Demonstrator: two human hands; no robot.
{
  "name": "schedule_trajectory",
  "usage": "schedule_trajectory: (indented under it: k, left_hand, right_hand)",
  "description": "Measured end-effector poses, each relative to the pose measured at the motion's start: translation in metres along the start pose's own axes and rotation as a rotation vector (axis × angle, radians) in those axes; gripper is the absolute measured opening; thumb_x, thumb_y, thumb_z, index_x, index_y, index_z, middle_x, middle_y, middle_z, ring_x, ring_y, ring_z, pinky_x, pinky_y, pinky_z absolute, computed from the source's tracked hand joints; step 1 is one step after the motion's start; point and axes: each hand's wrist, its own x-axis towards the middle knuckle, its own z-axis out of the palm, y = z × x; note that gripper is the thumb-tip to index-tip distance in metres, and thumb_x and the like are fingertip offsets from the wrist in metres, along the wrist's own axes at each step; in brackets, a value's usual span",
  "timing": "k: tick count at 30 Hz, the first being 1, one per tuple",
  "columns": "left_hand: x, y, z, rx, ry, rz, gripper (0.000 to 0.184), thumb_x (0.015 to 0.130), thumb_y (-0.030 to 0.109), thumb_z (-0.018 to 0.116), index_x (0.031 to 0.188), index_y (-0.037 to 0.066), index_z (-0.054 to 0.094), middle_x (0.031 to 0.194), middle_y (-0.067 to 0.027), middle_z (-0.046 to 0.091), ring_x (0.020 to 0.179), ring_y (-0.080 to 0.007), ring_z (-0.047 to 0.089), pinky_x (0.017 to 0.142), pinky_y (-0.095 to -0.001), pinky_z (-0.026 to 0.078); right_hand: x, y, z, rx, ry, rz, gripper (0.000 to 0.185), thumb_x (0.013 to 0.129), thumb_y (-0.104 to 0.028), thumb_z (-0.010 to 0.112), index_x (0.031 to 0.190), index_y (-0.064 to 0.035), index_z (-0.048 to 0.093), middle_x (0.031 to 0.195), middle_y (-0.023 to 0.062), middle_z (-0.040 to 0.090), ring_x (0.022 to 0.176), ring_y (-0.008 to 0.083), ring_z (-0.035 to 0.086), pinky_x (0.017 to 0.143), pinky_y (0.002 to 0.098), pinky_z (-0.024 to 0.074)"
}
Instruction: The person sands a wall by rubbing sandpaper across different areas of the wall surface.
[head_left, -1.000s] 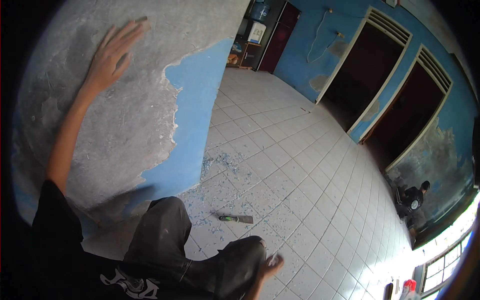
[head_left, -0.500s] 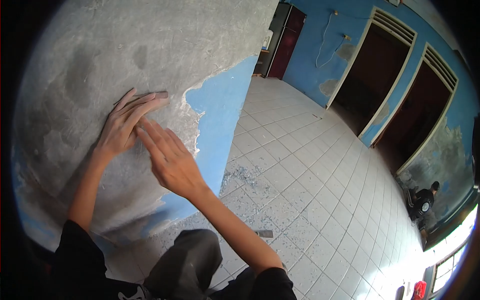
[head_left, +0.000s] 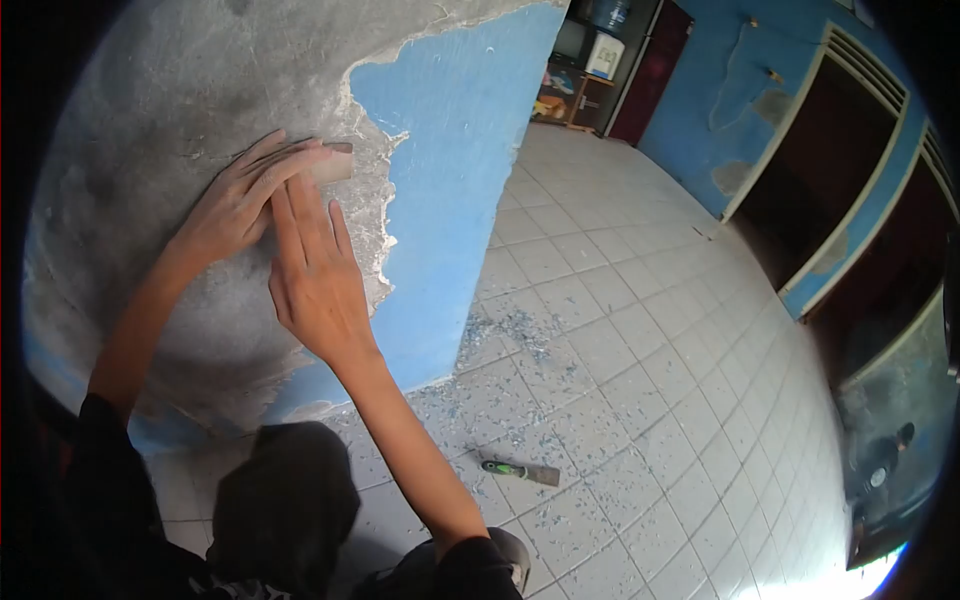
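Clamping a sandpaper-like strip [head_left: 338, 166] to grey plaster [head_left: 200, 100], the left hand [head_left: 240, 200], nearer, meets the outstretched right hand [head_left: 322, 280], strip end projecting rightward toward the blue paint [head_left: 455, 190]

Through my feed I see a black shirt [head_left: 115, 550] at 7 o'clock, its pale print [head_left: 245, 591] only partly showing. The short left sleeve [head_left: 112, 480] sits at 8, the right sleeve [head_left: 480, 572] at 6. Charcoal trousers [head_left: 285, 490] fill 7; left hand [head_left: 235, 200] and right hand [head_left: 322, 290] are bare.
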Motion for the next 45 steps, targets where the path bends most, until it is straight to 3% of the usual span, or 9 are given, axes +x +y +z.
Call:
schedule_trajectory:
  k: [4,10,13,21,25,33,35,41,45]
  left_hand:
    - [0.002,0.001,-0.002,-0.065,0.058,-0.111,0.051,0.081,0.002,0.054,0.129,0.008,0.039,0.124,-0.0077,0.053,0.111,-0.0275,0.052,0.102,-0.0431,0.033]
    - [0.003,0.008,0.022,0.12,0.202,-0.151,0.05,0.08,0.004,0.055,0.128,0.011,0.043,0.124,-0.0087,0.053,0.109,-0.0253,0.054,0.102,-0.0413,0.034]
    - [0.001,0.007,0.025,-0.128,0.293,-0.168,0.049,0.08,0.0,0.05,0.127,0.013,0.045,0.123,-0.0096,0.054,0.107,-0.0242,0.055,0.099,-0.0405,0.037]
    - [-0.01,0.006,0.004,-0.548,0.516,-0.12,0.045,0.077,0.001,0.046,0.12,0.011,0.05,0.088,-0.0076,0.068,0.058,-0.0137,0.063,0.054,-0.0261,0.053]
    - [-0.022,0.003,-0.013,-0.563,0.681,-0.03,0.035,0.075,0.0,0.046,0.105,0.009,0.061,0.077,-0.0051,0.068,0.061,-0.0114,0.064,0.055,-0.0247,0.052]
    - [-0.04,-0.014,-0.038,-0.641,0.718,-0.015,0.031,0.073,-0.002,0.046,0.097,0.006,0.064,0.072,-0.007,0.067,0.07,-0.015,0.067,0.061,-0.0243,0.054]
    - [-0.043,-0.017,-0.048,-0.578,0.65,0.013,0.027,0.076,-0.009,0.042,0.093,-0.004,0.061,0.097,-0.0171,0.065,0.072,-0.0192,0.066,0.064,-0.0291,0.055]
    - [-0.049,-0.022,-0.05,-0.617,0.667,-0.009,0.027,0.077,-0.009,0.04,0.094,-0.005,0.061,0.097,-0.0177,0.064,0.072,-0.0188,0.066,0.063,-0.0278,0.055]
    - [-0.042,-0.016,-0.045,-0.629,0.626,0.027,0.028,0.078,-0.009,0.04,0.097,-0.006,0.06,0.099,-0.0177,0.064,0.071,-0.0199,0.067,0.063,-0.0279,0.055]
  right_hand:
    - [0.003,0.007,0.023,0.204,0.104,-0.009,0.067,0.074,-0.001,0.054,0.135,0.0036,0.026,0.142,0.0227,0.021,0.131,0.0348,0.025,0.105,0.0473,0.0229]
    - [0.003,0.021,0.055,-0.088,0.183,0.06,0.067,0.076,-0.015,0.049,0.136,0.004,0.026,0.143,0.022,0.022,0.134,0.0331,0.018,0.108,0.0507,0.0102]
    - [0.011,0.028,0.06,-0.229,0.244,0.009,0.061,0.079,-0.019,0.047,0.134,0.0016,0.032,0.143,0.0185,0.024,0.134,0.0339,0.018,0.108,0.0514,0.0085]
    - [0.002,0.007,0.075,-0.424,0.181,0.105,0.053,0.085,-0.024,0.045,0.132,0.0002,0.036,0.141,0.0192,0.027,0.133,0.0344,0.022,0.107,0.0525,0.013]
    - [0.02,0.004,0.076,-0.22,0.147,-0.004,0.057,0.087,-0.027,0.045,0.135,-0.0012,0.029,0.14,0.0199,0.028,0.132,0.0343,0.023,0.107,0.0522,0.0135]
    - [-0.091,0.042,0.152,-0.414,0.424,0.314,0.07,0.087,-0.045,0.035,0.137,0.0019,0.024,0.141,0.0225,0.025,0.133,0.0354,0.021,0.106,0.0543,0.0079]
    - [-0.095,0.043,0.154,-0.409,0.365,0.351,0.077,0.085,-0.05,0.038,0.137,0.0039,0.021,0.142,0.0248,0.02,0.133,0.0373,0.019,0.106,0.0543,0.0076]
    - [-0.025,0.039,0.086,-0.213,0.281,0.203,0.076,0.087,-0.051,0.036,0.141,-0.0021,0.013,0.146,0.021,0.011,0.135,0.0377,0.01,0.108,0.0478,0.0064]
    - [-0.122,0.057,0.156,-0.309,0.299,0.277,0.096,0.076,-0.064,0.043,0.141,-0.0014,0.009,0.144,0.027,0.007,0.134,0.0421,0.009,0.106,0.0559,0.0047]
